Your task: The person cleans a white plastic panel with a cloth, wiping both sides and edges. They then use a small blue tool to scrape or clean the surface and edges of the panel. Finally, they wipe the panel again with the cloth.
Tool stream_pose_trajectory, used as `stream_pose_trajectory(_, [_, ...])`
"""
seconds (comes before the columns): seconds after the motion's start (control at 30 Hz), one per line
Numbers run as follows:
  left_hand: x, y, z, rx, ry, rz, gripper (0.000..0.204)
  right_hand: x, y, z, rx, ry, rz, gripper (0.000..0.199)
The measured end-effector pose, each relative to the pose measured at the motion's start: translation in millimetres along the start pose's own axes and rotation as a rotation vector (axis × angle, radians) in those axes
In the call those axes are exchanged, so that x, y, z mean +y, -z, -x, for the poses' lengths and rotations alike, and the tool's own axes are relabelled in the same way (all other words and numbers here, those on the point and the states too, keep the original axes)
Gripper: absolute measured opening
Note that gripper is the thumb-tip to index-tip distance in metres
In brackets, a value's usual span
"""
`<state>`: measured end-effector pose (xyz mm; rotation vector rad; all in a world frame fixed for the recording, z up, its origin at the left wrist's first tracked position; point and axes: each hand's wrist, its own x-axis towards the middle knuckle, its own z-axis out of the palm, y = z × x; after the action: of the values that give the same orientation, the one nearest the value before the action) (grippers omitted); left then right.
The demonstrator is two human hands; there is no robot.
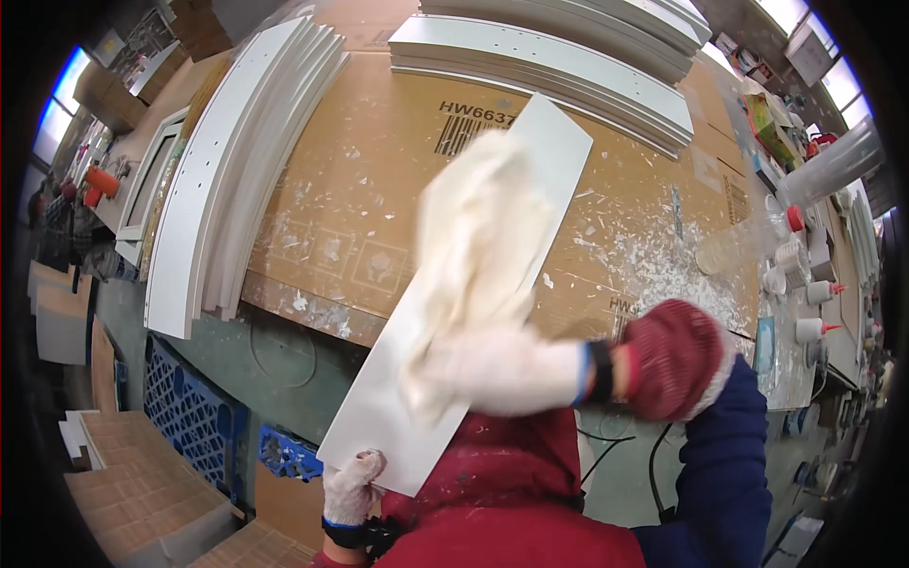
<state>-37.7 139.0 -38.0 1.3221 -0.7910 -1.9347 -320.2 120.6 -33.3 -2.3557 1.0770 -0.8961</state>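
Observation:
A long white panel (559, 142) lies slanted across a cardboard-covered workbench (350, 189), its near end over the bench edge. My left hand (352, 488), in a white glove, grips that near end at the lower left corner. My right hand (497, 369), also gloved in white, presses a cream-coloured cloth (478, 227) flat against the panel's face. The cloth is blurred and spreads up along the middle of the panel. A red knitted cuff and dark blue sleeve cover my right forearm.
Stacks of curved white panels (237, 161) lie on the bench at left and at the back (549, 57). White scraps litter the cardboard at right, beside small red-capped bottles (814, 289). A blue plastic crate (194, 417) and cardboard boxes (142, 492) stand on the floor at lower left.

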Motion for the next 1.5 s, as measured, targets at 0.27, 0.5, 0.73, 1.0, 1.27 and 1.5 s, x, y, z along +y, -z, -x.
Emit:
stream_pose_trajectory(0.27, [-18.9,19.0,-0.4,0.137,0.024,0.246,0.042,45.2,14.7,-20.1,-0.174,-0.242,0.565,0.018])
stream_pose_trajectory(0.5, [-9.0,5.1,-2.4,0.211,-0.016,0.257,0.046,184.9,144.7,-1.7,-0.013,-1.185,0.720,0.027])
stream_pose_trajectory(0.73, [-14.4,16.9,-6.7,0.207,-0.030,0.215,0.046,238.1,160.4,33.4,0.198,-1.028,0.563,0.028])
stream_pose_trajectory(1.0, [-27.4,47.6,-10.3,0.359,-0.056,0.143,0.047,55.4,78.0,-6.2,-0.572,-0.478,0.261,0.024])
stream_pose_trajectory(1.27, [-16.8,33.9,-14.2,0.186,-0.039,0.173,0.049,193.4,158.3,35.3,0.106,-0.943,0.752,0.026])
stream_pose_trajectory(1.5, [-13.9,35.1,-13.7,0.223,0.021,0.176,0.051,142.7,94.9,-53.3,-0.397,-0.626,0.416,0.024])
